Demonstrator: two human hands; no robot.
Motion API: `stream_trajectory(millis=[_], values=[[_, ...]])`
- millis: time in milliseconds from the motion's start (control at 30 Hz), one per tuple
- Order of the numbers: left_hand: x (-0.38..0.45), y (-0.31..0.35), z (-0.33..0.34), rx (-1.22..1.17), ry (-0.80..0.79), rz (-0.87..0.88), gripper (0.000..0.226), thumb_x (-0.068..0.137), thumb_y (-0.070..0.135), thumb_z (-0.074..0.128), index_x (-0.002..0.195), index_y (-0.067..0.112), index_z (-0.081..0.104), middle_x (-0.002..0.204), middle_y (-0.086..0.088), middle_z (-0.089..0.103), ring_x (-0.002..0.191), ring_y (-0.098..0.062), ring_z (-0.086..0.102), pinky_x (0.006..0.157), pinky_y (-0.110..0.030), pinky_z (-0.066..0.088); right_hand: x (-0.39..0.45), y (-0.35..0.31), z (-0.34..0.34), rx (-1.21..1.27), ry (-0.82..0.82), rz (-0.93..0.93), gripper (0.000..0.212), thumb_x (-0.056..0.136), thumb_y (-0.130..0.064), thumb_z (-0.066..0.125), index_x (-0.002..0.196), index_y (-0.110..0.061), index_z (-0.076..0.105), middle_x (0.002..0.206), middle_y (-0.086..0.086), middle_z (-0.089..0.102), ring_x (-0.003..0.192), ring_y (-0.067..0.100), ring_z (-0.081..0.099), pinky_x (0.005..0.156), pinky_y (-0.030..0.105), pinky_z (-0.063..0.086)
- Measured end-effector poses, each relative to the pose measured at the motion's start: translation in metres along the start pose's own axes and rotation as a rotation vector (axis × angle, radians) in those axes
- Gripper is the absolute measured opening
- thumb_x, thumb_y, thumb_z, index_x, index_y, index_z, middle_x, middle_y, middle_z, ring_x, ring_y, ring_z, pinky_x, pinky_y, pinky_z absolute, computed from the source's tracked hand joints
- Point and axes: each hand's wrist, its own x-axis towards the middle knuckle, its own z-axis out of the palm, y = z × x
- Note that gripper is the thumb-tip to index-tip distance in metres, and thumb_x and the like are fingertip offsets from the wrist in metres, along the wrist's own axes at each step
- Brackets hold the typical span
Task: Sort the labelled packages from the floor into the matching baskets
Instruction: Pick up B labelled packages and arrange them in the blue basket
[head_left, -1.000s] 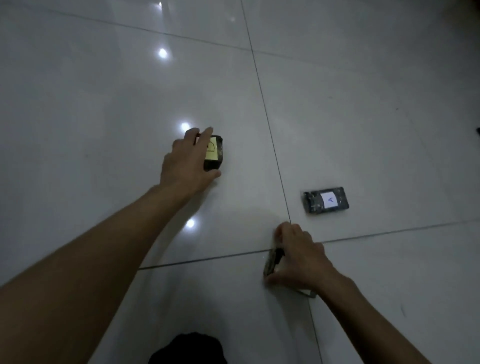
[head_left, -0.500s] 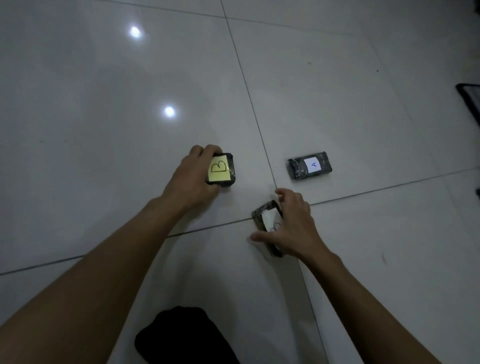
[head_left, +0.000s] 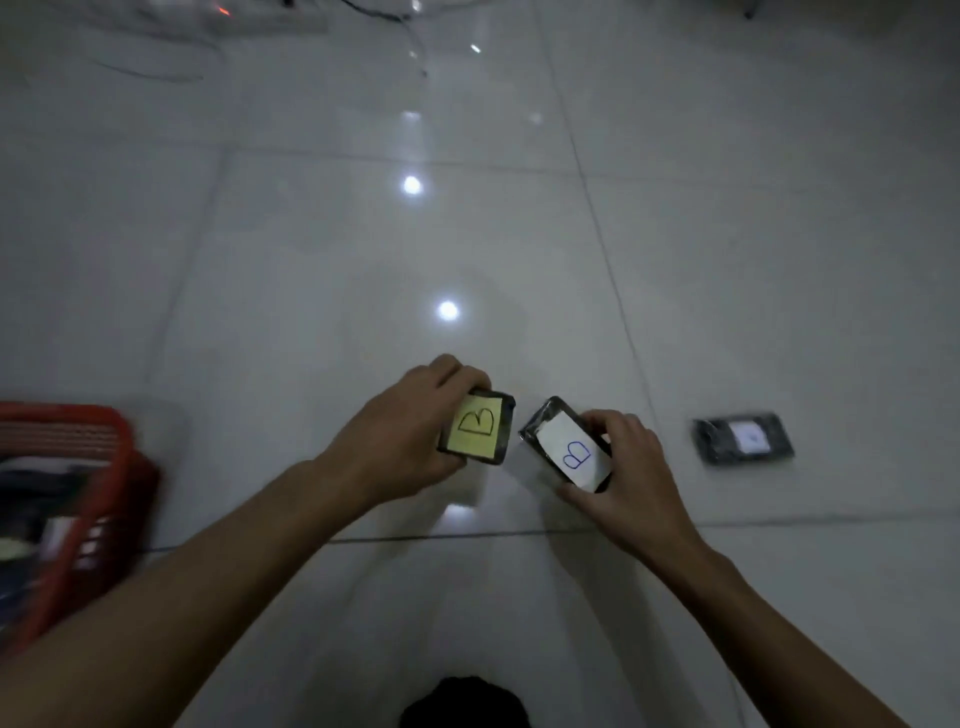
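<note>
At frame centre the left hand (head_left: 410, 431) grips a dark wrapped package with a yellow B note (head_left: 478, 427) and the right hand (head_left: 626, 467) a white-labelled B package (head_left: 569, 451), so either could slip before reaching the red plastic basket (head_left: 88, 499) at lower left.

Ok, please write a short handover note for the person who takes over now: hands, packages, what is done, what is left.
Left hand grips the package with the yellow B label, lifted off the floor.
Right hand grips the package with the white B label, also lifted.
A third package lies on the floor tiles to the right; its label is blurred.
Red basket at left holds items; its label is not visible.
Left: put both B packages in the matching basket, then sort the third.
</note>
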Motion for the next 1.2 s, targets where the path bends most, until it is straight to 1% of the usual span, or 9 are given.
stream_trajectory(millis=[233,367,500,633,767,867,967,1067,1200], values=[[-0.113,-0.059,-0.145,0.234,0.103,-0.205,0.068,0.072,0.027,0.076,0.13,0.033,0.042,0.121,0.01,0.045,0.103,-0.01,0.048,0.08,-0.036,0.051,0.077,-0.165,0.037,0.039,-0.196,-0.504,0.064,0.067,-0.026,0.078,0.124,-0.029,0.051,0.114,-0.016,0.048,0.105,0.008,0.051,0.081,0.02,0.044],[-0.213,-0.083,-0.214,0.361,0.159,-0.342,0.066,0.072,0.033,0.075,0.129,0.035,0.042,0.12,0.009,0.046,0.101,-0.013,0.052,0.079,-0.037,0.051,0.105,-0.281,0.061,-0.061,-0.341,-0.831,0.073,0.067,-0.031,0.084,0.132,-0.031,0.049,0.116,-0.011,0.044,0.095,0.012,0.057,0.078,0.024,0.048],[-0.323,-0.102,-0.25,0.223,0.384,-0.618,0.062,0.072,0.028,0.075,0.125,0.036,0.044,0.118,0.009,0.043,0.101,-0.013,0.054,0.078,-0.033,0.052,0.101,-0.415,0.088,-0.135,-0.546,-1.015,0.076,0.069,-0.037,0.086,0.134,-0.037,0.046,0.115,-0.008,0.041,0.095,0.009,0.055,0.08,0.025,0.053],[-0.403,-0.105,-0.25,-0.204,0.797,-0.843,0.061,0.072,0.012,0.08,0.118,0.036,0.048,0.12,0.003,0.042,0.104,-0.012,0.051,0.076,-0.02,0.045,0.069,-0.503,0.126,-0.192,-0.677,-1.108,0.067,0.071,-0.04,0.084,0.127,-0.039,0.049,0.111,-0.008,0.056,0.092,0.007,0.057,0.071,0.014,0.047],[-0.477,-0.101,-0.24,-0.421,0.943,-0.966,0.068,0.074,-0.009,0.067,0.117,0.04,0.047,0.123,-0.003,0.041,0.105,-0.016,0.051,0.071,-0.024,0.048,0.021,-0.543,0.178,-0.044,-0.878,-1.097,0.062,0.071,-0.031,0.087,0.123,-0.033,0.055,0.103,-0.017,0.063,0.085,0.0,0.062,0.063,0.012,0.051],[-0.52,-0.081,-0.221,-0.484,0.946,-1.042,0.072,0.073,-0.014,0.061,0.111,0.044,0.045,0.122,-0.007,0.045,0.106,-0.023,0.054,0.065,-0.025,0.05,-0.016,-0.546,0.216,0.088,-1.038,-0.989,0.057,0.072,-0.033,0.084,0.121,-0.033,0.055,0.099,-0.006,0.066,0.075,0.005,0.068,0.062,0.022,0.057],[-0.55,-0.045,-0.184,-0.589,0.892,-1.126,0.067,0.078,-0.011,0.062,0.119,0.037,0.041,0.12,-0.008,0.049,0.099,-0.017,0.055,0.065,-0.024,0.05,-0.051,-0.558,0.238,0.12,-1.194,-0.875,0.04,0.087,-0.039,0.07,0.124,-0.032,0.055,0.097,-0.001,0.069,0.069,0.005,0.069,0.055,0.021,0.054],[-0.574,-0.01,-0.144,-0.734,0.785,-1.196,0.059,0.084,-0.005,0.061,0.123,0.034,0.041,0.118,-0.005,0.051,0.091,-0.015,0.055,0.062,-0.025,0.049,-0.082,-0.573,0.261,0.099,-1.219,-0.915,0.035,0.095,-0.026,0.061,0.128,-0.027,0.05,0.102,-0.001,0.065,0.074,0.013,0.067,0.057,0.024,0.055],[-0.592,0.021,-0.103,-0.871,0.69,-1.299,0.045,0.075,0.016,0.056,0.113,0.037,0.046,0.11,-0.004,0.056,0.088,-0.015,0.055,0.067,-0.028,0.046,-0.11,-0.59,0.283,0.058,-1.192,-0.972,0.045,0.087,-0.029,0.073,0.121,-0.026,0.043,0.111,0.005,0.065,0.089,0.019,0.068,0.072,0.035,0.057]])
